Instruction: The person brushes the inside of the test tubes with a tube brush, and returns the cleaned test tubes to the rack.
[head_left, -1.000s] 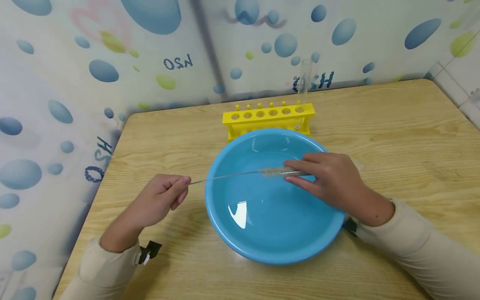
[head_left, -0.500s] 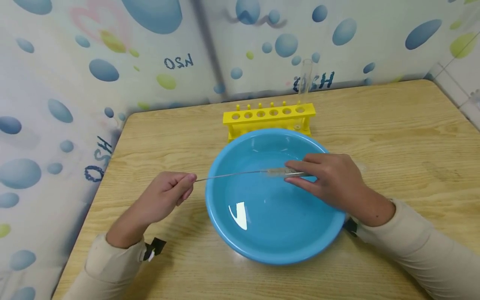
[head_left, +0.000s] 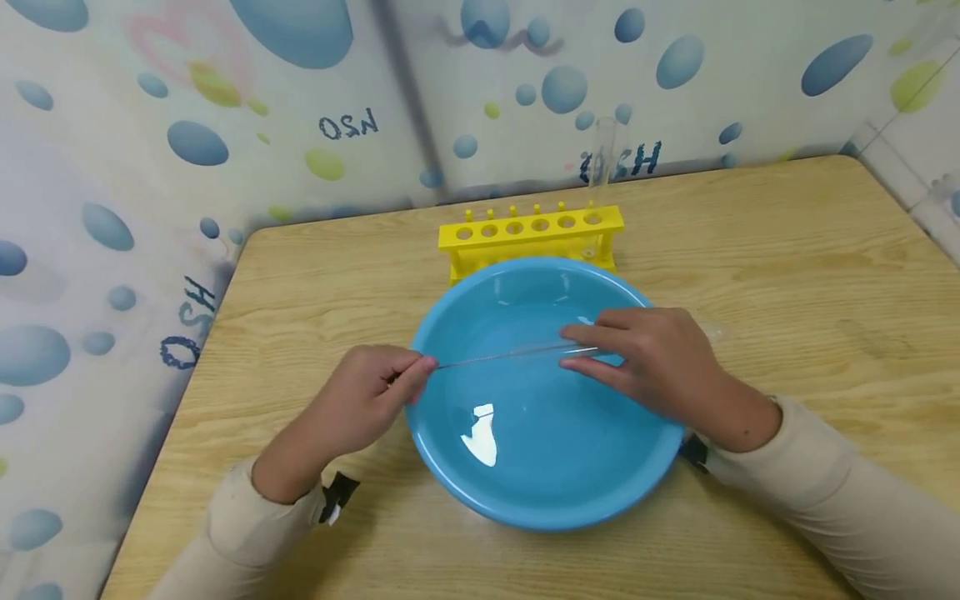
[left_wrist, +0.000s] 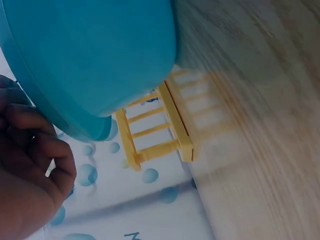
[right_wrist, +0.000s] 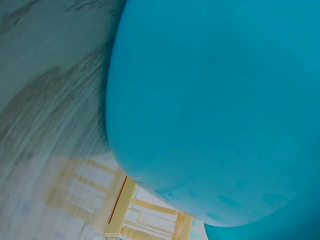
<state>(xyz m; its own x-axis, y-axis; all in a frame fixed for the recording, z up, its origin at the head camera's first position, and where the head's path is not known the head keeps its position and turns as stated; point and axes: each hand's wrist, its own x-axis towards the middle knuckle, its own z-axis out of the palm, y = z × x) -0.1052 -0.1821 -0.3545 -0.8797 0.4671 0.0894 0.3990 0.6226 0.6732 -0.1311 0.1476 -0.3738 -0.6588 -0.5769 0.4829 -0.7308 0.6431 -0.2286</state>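
Over the blue basin [head_left: 540, 454], my right hand [head_left: 663, 358] grips a clear glass test tube [head_left: 534, 351] between thumb and fingers, the tube lying almost level with its mouth to the left. The thin twisted-wire handle of a test tube brush [head_left: 472, 362] runs into that mouth. My left hand [head_left: 367, 396] pinches the wire's outer end, right at the basin's left rim. The bristles are hidden behind the right fingers. In the left wrist view, curled left fingers [left_wrist: 62, 155] show beside the basin's rim. The right wrist view is mostly filled by the basin wall [right_wrist: 210, 110].
Behind the basin stands a yellow test tube rack [head_left: 531, 233] with one upright glass tube [head_left: 602, 158] in its rightmost hole. A small clear object [head_left: 712, 332] lies right of the basin on the wooden table [head_left: 810, 275]. A bubble-patterned wall [head_left: 270, 92] closes off the back.
My left hand has moved right, and the brush has slid deeper into the test tube, its bristles passing from the mouth to behind the right fingers. The right hand has stayed nearly in place.
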